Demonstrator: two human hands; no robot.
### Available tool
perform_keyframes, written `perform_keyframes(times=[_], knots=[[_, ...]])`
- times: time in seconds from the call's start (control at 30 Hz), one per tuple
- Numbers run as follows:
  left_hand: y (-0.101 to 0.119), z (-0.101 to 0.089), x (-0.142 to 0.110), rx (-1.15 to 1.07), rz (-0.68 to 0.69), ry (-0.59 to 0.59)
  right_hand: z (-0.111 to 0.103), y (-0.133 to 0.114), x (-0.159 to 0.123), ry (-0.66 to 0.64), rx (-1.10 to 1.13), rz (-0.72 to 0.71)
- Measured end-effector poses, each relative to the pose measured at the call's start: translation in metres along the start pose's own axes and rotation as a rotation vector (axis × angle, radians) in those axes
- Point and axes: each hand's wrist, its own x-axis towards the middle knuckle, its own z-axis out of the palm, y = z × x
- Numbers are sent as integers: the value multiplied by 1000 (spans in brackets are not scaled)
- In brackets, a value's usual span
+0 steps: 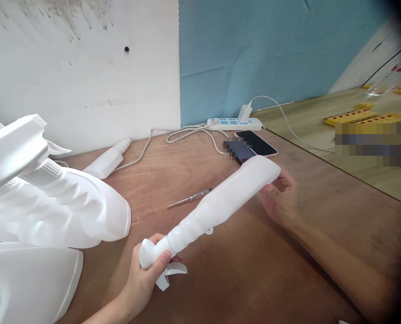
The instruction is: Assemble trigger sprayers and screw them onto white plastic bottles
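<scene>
A white spray bottle [217, 202] is held tilted above the brown table, its trigger head toward me and its base pointing away to the right. My left hand [144, 265] is closed around the trigger head and collar, thumb on top. At the far end my right hand [281, 198] grips the bottle near its base, with some fingers hidden behind it. Beyond the bottle lies a slim screwdriver [190, 198] on the table. Under the bottle a small white ring-shaped piece [209, 231] shows partly.
Several white spray bottles [85, 202] lie stacked at the left. Behind them rests another white bottle [109, 157]. Two phones [257, 143], a power strip [234, 123] and a white cable [149, 139] sit toward the back. Yellow pieces [352, 116] lie on the right-hand surface.
</scene>
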Motion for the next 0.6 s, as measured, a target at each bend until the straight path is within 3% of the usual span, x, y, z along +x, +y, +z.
perform_keyframes(times=[0.17,0.3,0.47,0.6], knots=[[-4,-3,1,10,-7,-17,6,-8,-2,-44,88,77],[-6,-3,1,-102,-25,-11,5,-11,-1,-94,119,115],[-1,2,3,-230,-46,108,6,-14,0,-120,108,76],[-1,2,4,-237,-42,122,3,-16,-4,-235,-15,42]])
